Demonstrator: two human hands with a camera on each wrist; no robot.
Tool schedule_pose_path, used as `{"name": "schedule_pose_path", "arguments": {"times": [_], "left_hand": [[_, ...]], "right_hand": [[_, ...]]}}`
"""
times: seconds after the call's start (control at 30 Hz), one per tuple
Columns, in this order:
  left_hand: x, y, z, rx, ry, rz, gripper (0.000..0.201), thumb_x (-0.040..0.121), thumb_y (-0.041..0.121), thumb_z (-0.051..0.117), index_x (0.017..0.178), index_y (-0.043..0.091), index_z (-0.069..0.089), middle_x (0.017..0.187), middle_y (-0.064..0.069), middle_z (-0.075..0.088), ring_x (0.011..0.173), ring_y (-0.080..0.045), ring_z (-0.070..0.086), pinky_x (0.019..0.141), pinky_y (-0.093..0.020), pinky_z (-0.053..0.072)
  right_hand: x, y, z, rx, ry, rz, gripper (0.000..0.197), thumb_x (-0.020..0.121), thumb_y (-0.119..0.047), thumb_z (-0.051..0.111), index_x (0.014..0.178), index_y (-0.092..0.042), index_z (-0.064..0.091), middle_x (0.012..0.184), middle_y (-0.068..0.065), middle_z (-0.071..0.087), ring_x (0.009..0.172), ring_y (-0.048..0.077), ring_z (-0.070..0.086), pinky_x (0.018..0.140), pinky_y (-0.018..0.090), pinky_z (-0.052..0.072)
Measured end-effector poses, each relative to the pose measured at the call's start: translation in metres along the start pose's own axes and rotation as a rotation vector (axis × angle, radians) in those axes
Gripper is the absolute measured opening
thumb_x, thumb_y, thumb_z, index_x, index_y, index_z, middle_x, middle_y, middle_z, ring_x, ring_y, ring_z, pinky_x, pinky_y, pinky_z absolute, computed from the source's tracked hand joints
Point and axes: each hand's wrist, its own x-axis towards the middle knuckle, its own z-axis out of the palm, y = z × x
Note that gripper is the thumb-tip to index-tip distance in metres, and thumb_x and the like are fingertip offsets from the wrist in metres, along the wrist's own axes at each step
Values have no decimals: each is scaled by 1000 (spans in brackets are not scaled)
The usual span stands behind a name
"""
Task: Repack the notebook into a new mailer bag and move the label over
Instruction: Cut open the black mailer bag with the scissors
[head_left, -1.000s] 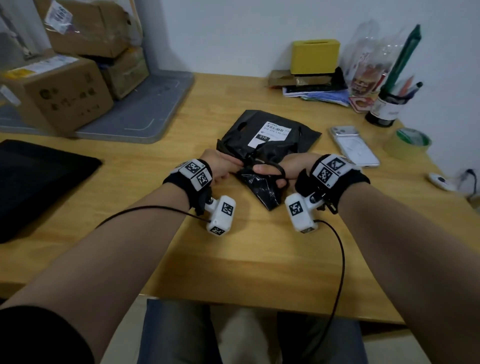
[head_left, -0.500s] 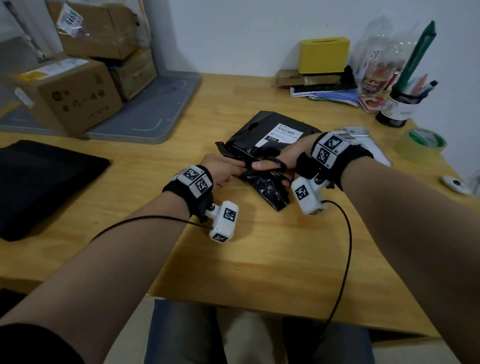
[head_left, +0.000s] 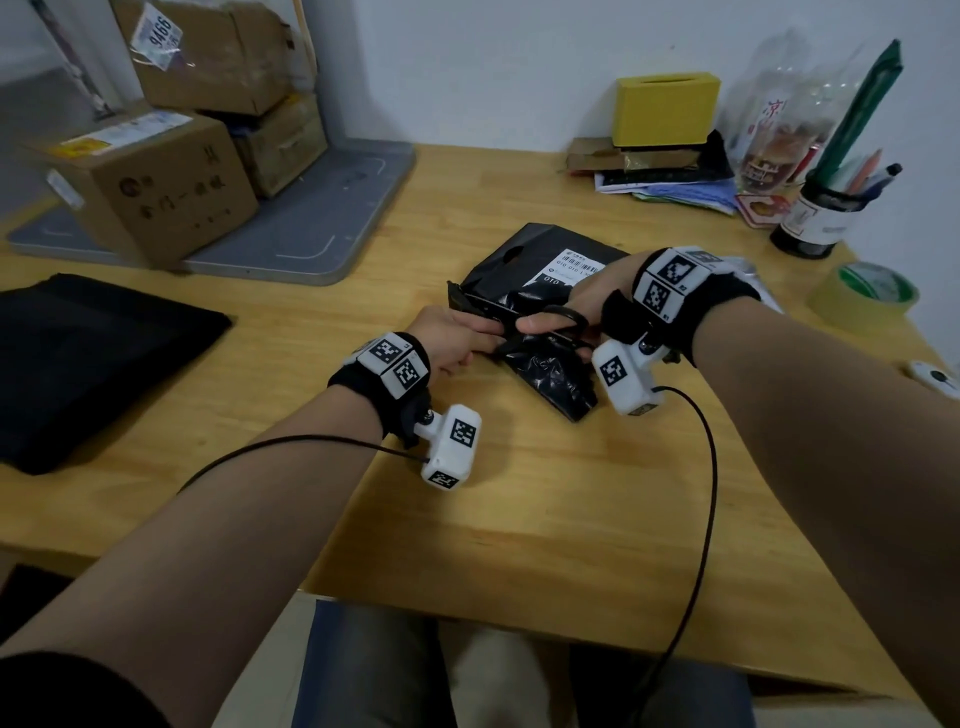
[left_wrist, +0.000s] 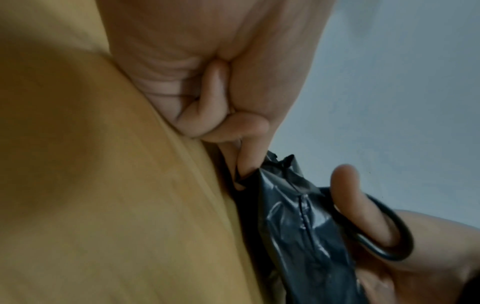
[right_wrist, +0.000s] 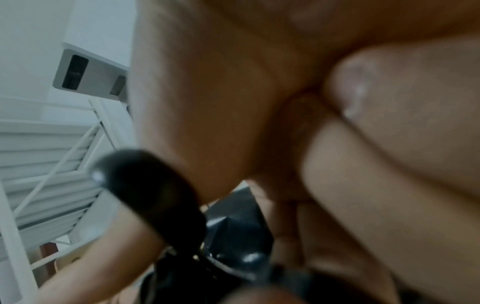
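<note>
A black mailer bag (head_left: 511, 262) with a white shipping label (head_left: 571, 265) lies in the middle of the wooden table (head_left: 519, 519). Its near end is crumpled (head_left: 550, 374). My left hand (head_left: 457, 338) pinches the bag's edge (left_wrist: 280, 170) between thumb and fingers. My right hand (head_left: 576, 306) holds black-handled scissors (head_left: 556, 325), thumb through one loop (left_wrist: 374, 230), at the bag's near end. The loop (right_wrist: 145, 185) fills the right wrist view. The blades are hidden among the plastic. No notebook is visible.
A black cloth case (head_left: 78, 358) lies at the left. Cardboard boxes (head_left: 150, 192) stand on a grey tray (head_left: 322, 218) at the back left. A tape roll (head_left: 865, 293), pen pot (head_left: 826, 218), yellow box (head_left: 665, 109), papers and a phone behind my right wrist crowd the right.
My right hand with the scissors has moved forward along the bag toward the label. My left hand has kept its pinch on the bag's edge.
</note>
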Motion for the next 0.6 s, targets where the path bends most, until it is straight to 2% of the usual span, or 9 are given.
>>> {"name": "schedule_pose_path", "arguments": {"times": [0.07,0.1,0.2,0.23,0.3,0.37,0.43,0.53,0.6], "left_hand": [[0,-1,1,-9,8,13,24,78,15,80,100,26,78,73,-4,60,41,-7,39,41,-19,31],[0,-1,1,-12,14,16,24,78,15,80,99,27,77,76,-4,61,42,-7,40,42,-20,32],[0,0,1,-2,25,4,26,77,16,81,101,26,78,69,1,62,44,-6,41,45,-20,34],[0,1,1,8,21,4,27,76,17,82,101,25,78,64,2,60,43,-6,40,44,-19,34],[-2,3,0,23,3,4,26,76,18,82,101,26,78,54,5,54,37,-4,38,42,-18,34],[-3,3,0,39,-14,6,25,78,18,80,101,27,77,44,9,51,32,-2,36,38,-16,32],[-6,4,-2,48,-22,3,24,81,18,78,103,28,76,37,12,47,29,-1,34,35,-14,30],[-8,4,-4,36,-26,7,26,83,16,77,106,27,75,35,14,48,28,0,35,35,-14,31],[-9,3,-5,29,-21,4,27,82,16,78,106,27,75,36,13,48,28,0,35,34,-13,31]], "right_hand": [[3,3,-4,-67,47,40,75,50,-99,60,52,-25,70,67,-1,68,68,18,60,85,34,49],[1,4,-3,-74,83,51,75,52,-99,59,52,-25,67,67,-1,66,67,18,58,86,34,48],[-9,6,3,19,93,35,61,79,-81,57,64,-22,61,59,-5,58,58,13,52,73,25,45],[-13,6,5,33,103,23,57,84,-75,56,67,-21,61,59,-5,58,57,11,52,69,23,44],[-17,2,5,10,112,8,60,86,-75,52,65,-21,63,58,-6,61,54,9,55,66,23,45],[-19,-5,7,-9,43,36,69,76,-86,54,59,-21,69,63,-3,66,57,11,60,71,26,48],[-15,-7,7,-71,39,44,80,58,-98,56,64,-21,74,74,2,70,70,18,63,84,34,52],[-8,-8,6,-125,171,18,87,40,-105,56,64,-22,74,78,5,74,77,25,68,96,39,52],[-3,-6,5,-172,219,21,91,34,-107,54,62,-23,73,82,7,77,86,28,73,100,43,52]]}}
